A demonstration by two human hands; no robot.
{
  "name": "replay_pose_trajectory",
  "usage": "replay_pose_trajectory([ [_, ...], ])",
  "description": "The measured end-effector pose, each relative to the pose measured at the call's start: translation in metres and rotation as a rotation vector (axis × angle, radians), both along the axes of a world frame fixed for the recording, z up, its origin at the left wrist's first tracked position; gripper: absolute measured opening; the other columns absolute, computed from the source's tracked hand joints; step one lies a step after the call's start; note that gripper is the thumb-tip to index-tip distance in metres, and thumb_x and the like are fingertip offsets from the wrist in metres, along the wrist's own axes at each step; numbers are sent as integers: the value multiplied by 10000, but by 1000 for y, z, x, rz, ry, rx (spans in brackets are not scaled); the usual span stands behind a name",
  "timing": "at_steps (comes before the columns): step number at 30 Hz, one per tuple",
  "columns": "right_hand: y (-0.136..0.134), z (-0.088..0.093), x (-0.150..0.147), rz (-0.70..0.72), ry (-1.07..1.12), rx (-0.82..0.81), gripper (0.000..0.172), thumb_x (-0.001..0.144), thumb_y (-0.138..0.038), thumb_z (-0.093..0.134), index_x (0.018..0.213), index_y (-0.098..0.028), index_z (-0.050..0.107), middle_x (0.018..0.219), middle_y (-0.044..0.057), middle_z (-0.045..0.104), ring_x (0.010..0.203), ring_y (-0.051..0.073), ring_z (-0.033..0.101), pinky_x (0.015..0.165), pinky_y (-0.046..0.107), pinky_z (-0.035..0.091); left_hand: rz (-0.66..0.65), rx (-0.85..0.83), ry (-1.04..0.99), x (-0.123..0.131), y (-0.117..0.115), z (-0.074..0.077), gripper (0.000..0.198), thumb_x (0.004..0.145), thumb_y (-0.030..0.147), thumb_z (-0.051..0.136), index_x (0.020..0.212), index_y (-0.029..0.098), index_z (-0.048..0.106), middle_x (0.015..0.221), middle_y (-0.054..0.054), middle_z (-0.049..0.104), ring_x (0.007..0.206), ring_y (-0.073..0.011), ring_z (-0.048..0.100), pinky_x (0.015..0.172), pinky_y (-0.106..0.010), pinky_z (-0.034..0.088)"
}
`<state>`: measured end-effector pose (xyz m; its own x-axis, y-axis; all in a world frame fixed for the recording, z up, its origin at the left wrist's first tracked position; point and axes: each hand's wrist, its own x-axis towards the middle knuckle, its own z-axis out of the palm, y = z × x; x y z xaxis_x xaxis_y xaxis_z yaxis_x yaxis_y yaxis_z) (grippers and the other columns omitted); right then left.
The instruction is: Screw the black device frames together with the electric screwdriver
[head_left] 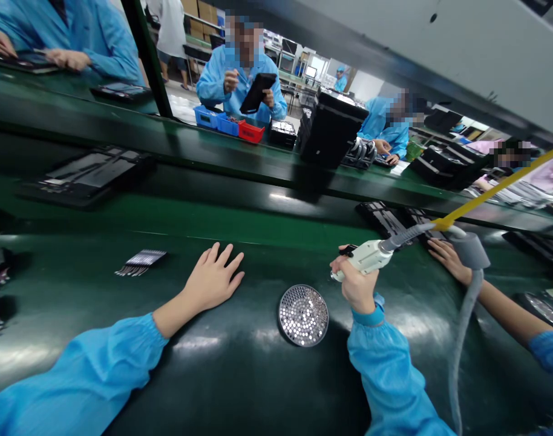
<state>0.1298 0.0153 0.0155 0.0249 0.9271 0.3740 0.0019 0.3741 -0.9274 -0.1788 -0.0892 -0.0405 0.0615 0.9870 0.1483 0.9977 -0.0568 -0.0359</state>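
Past the green counter (181, 136), a pale floor (182, 100) runs back to stacked cardboard boxes (198, 13) and further workbenches (294, 82) with small monitors (310, 71) under bright light.

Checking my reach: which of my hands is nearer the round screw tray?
Right hand, gripping the electric screwdriver: close to the right of the round screw tray. Left hand: flat on the belt, farther off on its left.
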Motion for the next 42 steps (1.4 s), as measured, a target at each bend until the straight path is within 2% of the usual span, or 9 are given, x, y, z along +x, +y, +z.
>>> replay_pose_trajectory([
  [6, 1, 0, 1, -19, -38, -31, 201, 734, -174, 644, 899, -283, 608, 542, -5, 589, 490, 194, 585, 528, 392, 511, -10, -5, 19, 0, 0, 0, 531, 1005, 434, 463, 1453, 172, 571, 1519, -216, 498, 1413, -520, 409, 1108, -591, 398],
  [12, 0, 3, 2, -24, -52, -70, 210, 720, -211, 655, 907, -287, 597, 548, 7, 585, 498, 207, 586, 554, 419, 515, 3, -13, 29, 1, 0, 1, 529, 1003, 441, 467, 1455, 187, 570, 1525, -192, 500, 1424, -501, 405, 1120, -576, 394],
  [26, 0, 3, 0, -29, -17, -79, 204, 708, -195, 681, 897, -262, 641, 540, 1, 581, 508, 174, 575, 552, 378, 502, -7, 11, -50, -1, 0, -1, 521, 990, 416, 487, 1433, 162, 591, 1513, -218, 504, 1429, -506, 395, 1119, -604, 383],
  [35, -1, 8, -7, -50, 10, -69, 213, 692, -232, 650, 901, -208, 615, 523, -44, 560, 470, 142, 539, 494, 309, 472, 19, -29, -42, -1, 2, 4, 535, 978, 432, 470, 1429, 172, 593, 1513, -192, 515, 1423, -478, 420, 1110, -600, 405],
  [39, 0, 16, -10, -51, 9, -84, 232, 665, -276, 639, 879, -186, 618, 537, -49, 555, 469, 131, 520, 464, 276, 436, 27, -89, -29, -3, 19, 12, 533, 971, 432, 449, 1286, 66, 673, 1366, -254, 609, 1367, -461, 485, 1131, -574, 394],
  [42, 4, 21, -10, -30, -15, -88, 228, 661, -294, 637, 858, -177, 637, 588, -36, 566, 489, 122, 508, 474, 268, 424, -35, -131, -75, 7, 50, 18, 480, 964, 397, 457, 1208, 58, 693, 1290, -252, 635, 1321, -415, 529, 1118, -524, 425],
])
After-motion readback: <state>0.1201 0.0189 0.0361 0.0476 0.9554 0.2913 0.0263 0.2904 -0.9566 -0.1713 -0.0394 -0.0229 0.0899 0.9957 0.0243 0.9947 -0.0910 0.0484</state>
